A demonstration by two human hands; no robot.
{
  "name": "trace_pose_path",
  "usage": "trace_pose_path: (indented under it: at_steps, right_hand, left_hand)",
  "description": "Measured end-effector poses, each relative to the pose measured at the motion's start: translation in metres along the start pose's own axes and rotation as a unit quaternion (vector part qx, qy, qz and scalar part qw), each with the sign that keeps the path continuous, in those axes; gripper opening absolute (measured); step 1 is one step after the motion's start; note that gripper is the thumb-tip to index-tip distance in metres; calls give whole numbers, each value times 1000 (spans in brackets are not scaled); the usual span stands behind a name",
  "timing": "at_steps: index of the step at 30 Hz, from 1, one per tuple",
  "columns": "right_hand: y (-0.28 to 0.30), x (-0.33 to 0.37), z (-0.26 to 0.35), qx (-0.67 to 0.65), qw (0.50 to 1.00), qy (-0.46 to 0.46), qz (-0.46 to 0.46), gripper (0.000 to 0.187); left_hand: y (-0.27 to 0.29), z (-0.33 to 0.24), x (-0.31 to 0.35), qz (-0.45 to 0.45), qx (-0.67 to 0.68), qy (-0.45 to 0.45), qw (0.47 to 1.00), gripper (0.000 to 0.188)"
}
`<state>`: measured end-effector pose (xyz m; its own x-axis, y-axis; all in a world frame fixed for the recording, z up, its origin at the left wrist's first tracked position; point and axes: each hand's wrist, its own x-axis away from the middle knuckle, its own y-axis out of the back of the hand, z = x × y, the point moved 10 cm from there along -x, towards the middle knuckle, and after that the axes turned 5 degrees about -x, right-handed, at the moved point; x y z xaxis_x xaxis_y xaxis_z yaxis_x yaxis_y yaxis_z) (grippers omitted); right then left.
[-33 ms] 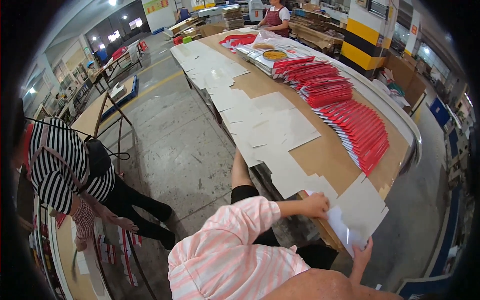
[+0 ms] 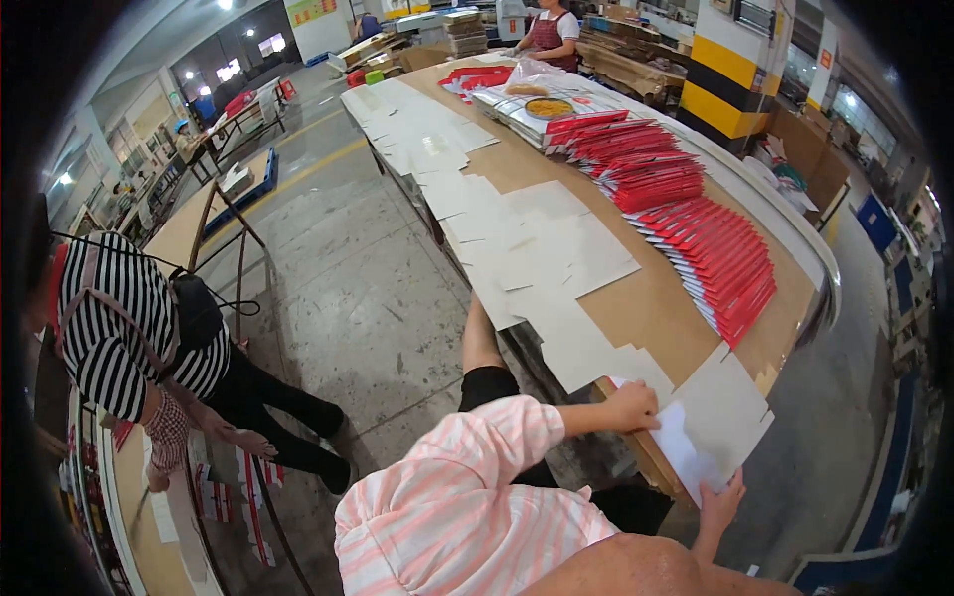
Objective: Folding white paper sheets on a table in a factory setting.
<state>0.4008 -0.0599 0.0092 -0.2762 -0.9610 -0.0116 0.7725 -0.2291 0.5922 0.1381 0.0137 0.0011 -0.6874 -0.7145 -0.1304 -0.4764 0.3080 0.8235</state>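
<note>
A white die-cut cardboard sheet (image 2: 720, 412) lies at the near end of the long brown table (image 2: 666, 298) and hangs over its corner. My left hand (image 2: 634, 405), coming out of a pink striped sleeve, grips the sheet's left edge on the tabletop. My right hand (image 2: 722, 500) holds the sheet's lower edge from below, just past the table's end. A smaller white piece (image 2: 681, 447) shows between the two hands.
More white cardboard blanks (image 2: 527, 238) overlap in a row up the table. Red flat packs (image 2: 720, 253) are fanned along its right side. A person in a black-and-white striped top (image 2: 129, 328) stands at the left by another bench, and another person works at the far end (image 2: 552, 30). A concrete aisle (image 2: 338, 288) runs between.
</note>
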Motion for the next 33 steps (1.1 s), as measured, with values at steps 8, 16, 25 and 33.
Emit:
trace_pose_path:
  at_steps: [8,16,25,33]
  right_hand:
    - [-10,22,23,326,913,186,-162,65]
    - [58,42,39,-312,915,67,-247,68]
    - [-103,11,141,344,904,255,5,47]
    - [-57,29,120,100,924,346,-126,36]
  left_hand:
    - [-10,-18,3,-135,-121,15,983,29]
    - [38,39,38,-242,-10,51,969,34]
    - [-18,-58,10,-116,-44,-91,988,39]
    - [28,-51,10,40,-197,-48,978,35]
